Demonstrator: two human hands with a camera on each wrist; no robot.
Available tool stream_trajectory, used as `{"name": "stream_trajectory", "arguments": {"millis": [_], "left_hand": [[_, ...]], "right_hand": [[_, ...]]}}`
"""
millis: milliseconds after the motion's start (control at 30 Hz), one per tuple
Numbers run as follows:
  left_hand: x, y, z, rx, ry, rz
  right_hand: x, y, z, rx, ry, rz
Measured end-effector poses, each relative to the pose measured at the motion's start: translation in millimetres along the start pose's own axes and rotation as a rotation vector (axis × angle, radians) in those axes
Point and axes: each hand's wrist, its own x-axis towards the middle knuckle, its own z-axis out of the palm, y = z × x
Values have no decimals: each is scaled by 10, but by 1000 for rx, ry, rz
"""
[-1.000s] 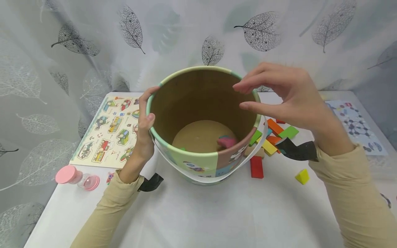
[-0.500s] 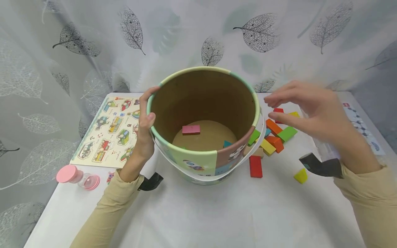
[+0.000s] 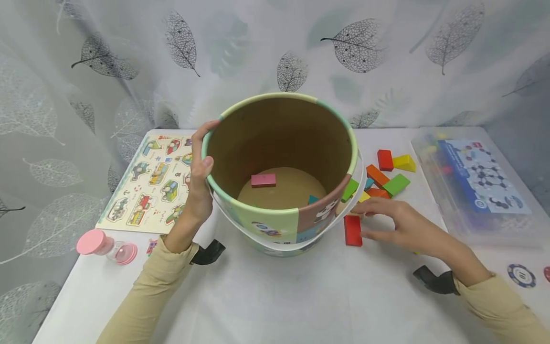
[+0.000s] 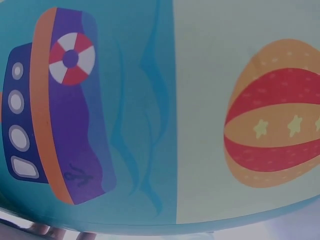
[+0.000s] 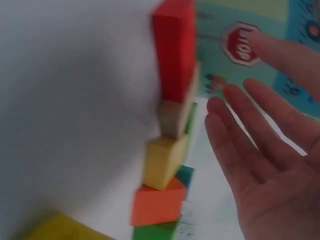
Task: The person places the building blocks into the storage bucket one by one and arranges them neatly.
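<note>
A printed cardboard bucket (image 3: 275,220) with a white handle stands in the middle of the table. My left hand (image 3: 200,184) grips its left rim, thumb outside and fingertips over the edge. Inside lie a pink block (image 3: 263,180) and part of a teal one (image 3: 312,199). My right hand (image 3: 406,227) hovers right of the bucket with fingers extended, thumb near a red block (image 3: 353,231). In the right wrist view, that hand (image 5: 275,155) holds nothing, and its fingertips are spread beside the row of red (image 5: 175,55), yellow (image 5: 162,160) and orange (image 5: 157,202) blocks.
More blocks lie behind the right hand, including a green one (image 3: 396,184) and an upper red one (image 3: 385,160). A clear plastic case (image 3: 477,177) is at right, a poker chip (image 3: 522,275) before it. Left are a picture puzzle board (image 3: 150,191) and pink sand timer (image 3: 107,246).
The pink block has dropped from under the right hand to the bucket's floor. My right hand has moved away from the opening, then down to the loose blocks. My left hand stays.
</note>
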Motion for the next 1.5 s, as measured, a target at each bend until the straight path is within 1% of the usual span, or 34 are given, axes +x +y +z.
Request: {"name": "stream_trajectory", "arguments": {"millis": [67,167,300,433,667,767,933,1067,1167,1333,1433,1500], "left_hand": [[-1,-4,-4,-4,2,-2],[-5,-14,-12,-11,4,-5],[-6,-16,-13,-14,6,-3],[2,-9,-3,-11,2,0],[12,-3,6,-23,1,-4],[12,-1,4,-19,1,-2],[14,4,5,-20,-1,0],[13,11,10,-17,0,-4],[10,13,12,-21,3,-6],[9,7,9,-24,3,-5],[11,0,7,-18,5,2],[13,-4,4,-17,6,5]], "right_hand": [[-29,24,65,-8,-37,17],[-36,31,131,-16,-48,17],[-30,21,169,-15,-53,23],[-41,20,170,3,-61,27],[-65,39,160,-71,-37,36],[-59,42,161,-54,-46,29],[-49,37,179,9,-70,23],[-56,39,209,6,-81,19],[-63,42,237,-8,-97,38],[-68,37,275,-18,-134,109],[-70,22,261,-43,-150,111],[-73,2,211,-54,-141,100]]}}
